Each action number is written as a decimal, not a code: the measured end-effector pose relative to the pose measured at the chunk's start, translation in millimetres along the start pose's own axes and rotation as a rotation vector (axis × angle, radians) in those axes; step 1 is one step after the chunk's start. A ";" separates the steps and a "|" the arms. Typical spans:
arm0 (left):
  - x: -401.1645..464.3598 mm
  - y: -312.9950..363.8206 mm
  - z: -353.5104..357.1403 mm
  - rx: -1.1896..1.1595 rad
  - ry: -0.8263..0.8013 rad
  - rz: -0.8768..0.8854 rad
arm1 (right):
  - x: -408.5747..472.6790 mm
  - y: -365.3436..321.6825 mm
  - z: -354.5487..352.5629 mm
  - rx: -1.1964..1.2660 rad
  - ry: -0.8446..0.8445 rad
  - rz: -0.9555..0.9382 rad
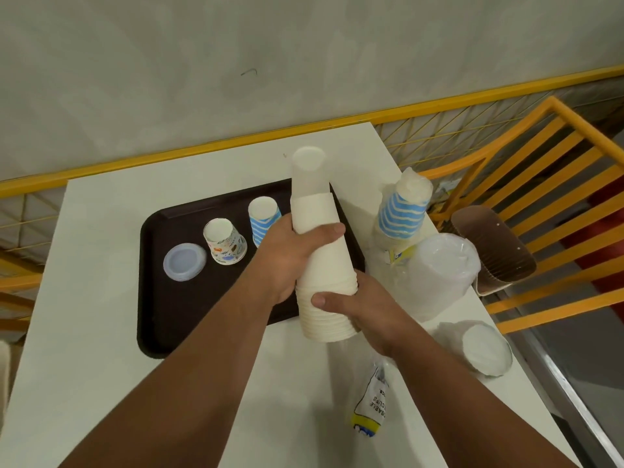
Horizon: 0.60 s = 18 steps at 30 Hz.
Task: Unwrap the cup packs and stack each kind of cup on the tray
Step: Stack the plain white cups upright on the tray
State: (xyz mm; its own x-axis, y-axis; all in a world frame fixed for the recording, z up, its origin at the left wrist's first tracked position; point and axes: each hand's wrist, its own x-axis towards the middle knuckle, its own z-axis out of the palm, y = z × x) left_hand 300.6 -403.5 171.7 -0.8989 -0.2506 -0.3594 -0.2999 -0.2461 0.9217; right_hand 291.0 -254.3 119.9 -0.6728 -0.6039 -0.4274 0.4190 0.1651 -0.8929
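Two hands, left hand (287,255) and right hand (364,309), close their fingers around a tall plain white paper cup stack (320,251) mid-frame, above the dark brown tray (162,298).

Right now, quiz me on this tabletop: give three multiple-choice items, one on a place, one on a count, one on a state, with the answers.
1. Where does the clear plastic lid lie?
A. at the left end of the dark tray
B. on the white table beside the tray
C. on the yellow chair

2. How many items stand or lie on the tray, apart from the held stack?
A. one
B. three
C. five

3. What is the state of the stack of plain white paper cups?
A. lying wrapped on the table
B. standing free on the tray
C. held in both hands

Answers:
1 A, it lies on the tray, left of the cartoon-print cup.
2 B, the lid, the cartoon-print cup and the blue-striped cup.
3 C, the left hand grips its middle, the right hand its lower end.
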 end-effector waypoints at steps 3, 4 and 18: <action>2.4 -6.9 4.2 -0.010 0.145 0.058 | 2.0 -2.5 5.9 -0.181 0.170 -0.026; 3.8 -8.7 6.0 0.002 0.188 0.075 | 2.1 -2.6 7.3 -0.248 0.236 -0.036; 79.9 63.8 0.3 0.395 0.366 0.622 | -4.3 29.7 3.5 -0.231 0.357 0.009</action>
State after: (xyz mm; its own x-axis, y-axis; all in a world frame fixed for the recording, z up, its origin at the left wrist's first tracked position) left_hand 209.6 -438.9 201.9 -0.7972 -0.5387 0.2724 0.0671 0.3694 0.9268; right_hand 308.4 -249.5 95.7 -0.8558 -0.2999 -0.4214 0.3057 0.3640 -0.8798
